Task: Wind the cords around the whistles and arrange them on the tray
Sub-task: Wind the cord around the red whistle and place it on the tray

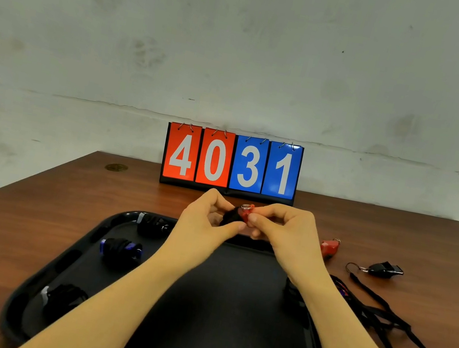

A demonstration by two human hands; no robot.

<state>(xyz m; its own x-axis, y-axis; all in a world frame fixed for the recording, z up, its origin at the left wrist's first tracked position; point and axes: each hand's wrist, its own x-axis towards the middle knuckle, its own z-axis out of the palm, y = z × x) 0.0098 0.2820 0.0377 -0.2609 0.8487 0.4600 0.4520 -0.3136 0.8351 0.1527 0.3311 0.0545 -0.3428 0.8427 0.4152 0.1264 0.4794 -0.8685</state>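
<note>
1. We hold the small red plastic whistle (246,213) up between both hands, above the far rim of the glossy black plastic tray (228,311) and in front of the red-and-blue flip scoreboard (231,163).
2. Our right hand (282,232) pinches the bare red end with thumb and fingertips curled in; the metal split ring (246,206) stands on top of that end.
3. Our left hand (208,219) has its fingers curled round the other end, where the black woven cord (231,217) is bundled thickly over the body.
4. The whistle's long axis runs roughly left to right between the hands, wrapped end toward the left.
5. We judge the winding nearly done; whether a loose tail remains we cannot tell.
6. Three cord-wrapped whistles lie down the tray's left side, the blue-tipped one (120,249) in the middle; open floor lies below and toward us.
7. The left hand is nearer that row.
8. On the brown wooden table (33,200) to the right, another red whistle (329,246) and a black plastic whistle (384,269) wait unwound, with loose cords (381,317).
</note>
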